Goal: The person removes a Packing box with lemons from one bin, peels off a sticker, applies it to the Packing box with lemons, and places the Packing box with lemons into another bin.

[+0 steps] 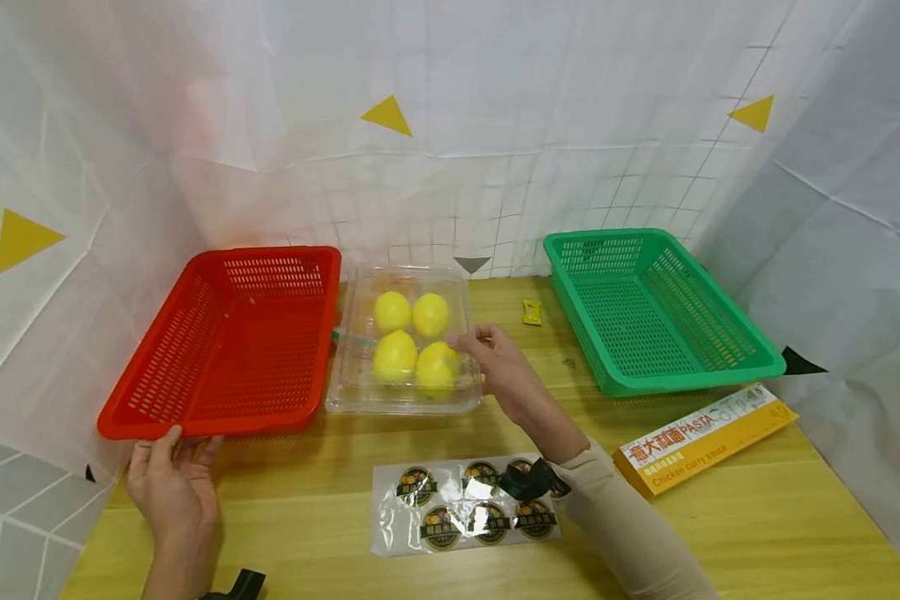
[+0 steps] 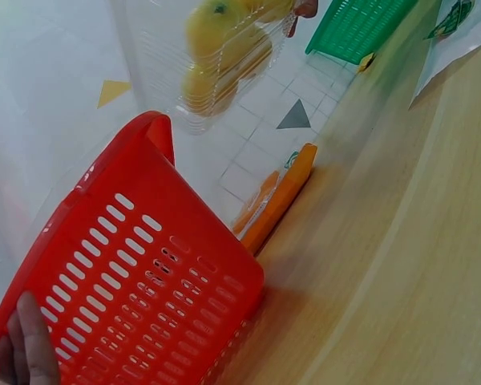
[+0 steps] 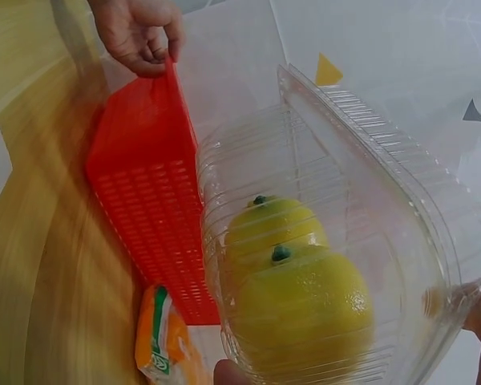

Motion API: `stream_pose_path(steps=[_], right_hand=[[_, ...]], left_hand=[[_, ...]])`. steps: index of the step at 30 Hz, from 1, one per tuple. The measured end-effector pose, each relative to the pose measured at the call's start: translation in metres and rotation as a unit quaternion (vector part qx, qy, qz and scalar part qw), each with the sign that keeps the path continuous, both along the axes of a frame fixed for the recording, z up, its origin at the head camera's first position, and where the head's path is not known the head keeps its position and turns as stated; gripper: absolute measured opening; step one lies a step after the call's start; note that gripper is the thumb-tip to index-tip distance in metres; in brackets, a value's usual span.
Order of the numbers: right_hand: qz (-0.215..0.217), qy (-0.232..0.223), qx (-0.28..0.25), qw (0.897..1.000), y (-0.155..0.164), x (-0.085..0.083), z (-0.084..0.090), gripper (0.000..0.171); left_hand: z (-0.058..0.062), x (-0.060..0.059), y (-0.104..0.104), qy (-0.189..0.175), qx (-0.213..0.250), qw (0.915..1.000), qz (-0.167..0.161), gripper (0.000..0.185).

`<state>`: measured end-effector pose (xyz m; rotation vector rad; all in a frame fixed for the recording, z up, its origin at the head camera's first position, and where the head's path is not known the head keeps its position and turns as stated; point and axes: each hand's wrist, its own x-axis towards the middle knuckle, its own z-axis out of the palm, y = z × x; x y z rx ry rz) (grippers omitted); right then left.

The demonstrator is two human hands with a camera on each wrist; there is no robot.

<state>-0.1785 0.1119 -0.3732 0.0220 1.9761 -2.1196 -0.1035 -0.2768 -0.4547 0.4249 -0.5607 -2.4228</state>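
Clear plastic clamshell box (image 1: 405, 350), holding four yellow lemons (image 1: 412, 342), sits mid-table toward the back edge. Red slotted basket (image 1: 225, 342) stands just left of it, near the table's left edge.

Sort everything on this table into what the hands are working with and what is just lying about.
In hand:
- clear plastic clamshell box of four yellow lemons, pinched by the right hand
- red slotted plastic basket, near edge gripped by the left hand

Lying about:
- green slotted plastic basket
- yellow pasta box
- sheet of round stickers
- small yellow sachet
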Motion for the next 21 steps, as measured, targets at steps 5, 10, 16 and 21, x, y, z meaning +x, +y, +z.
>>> stream_pose_path(steps=[5,10,16,21], right_hand=[[0.001,-0.006,-0.005,1.0,0.004,0.0,-0.002,0.042],[-0.003,-0.015,0.001,1.0,0.009,-0.001,-0.007,0.04],[-0.01,-0.021,0.019,1.0,0.017,-0.001,-0.012,0.043],[-0.012,-0.023,0.039,0.999,0.023,-0.002,-0.019,0.045]], left_hand=[[0.001,0.001,0.0,0.002,0.003,1.0,0.0,0.027],[0.0,0.001,0.0,0.004,0.0,1.0,0.003,0.024],[0.0,0.0,0.0,0.004,-0.003,1.0,0.003,0.027],[0.0,0.0,0.0,0.004,-0.003,1.0,0.001,0.029]])
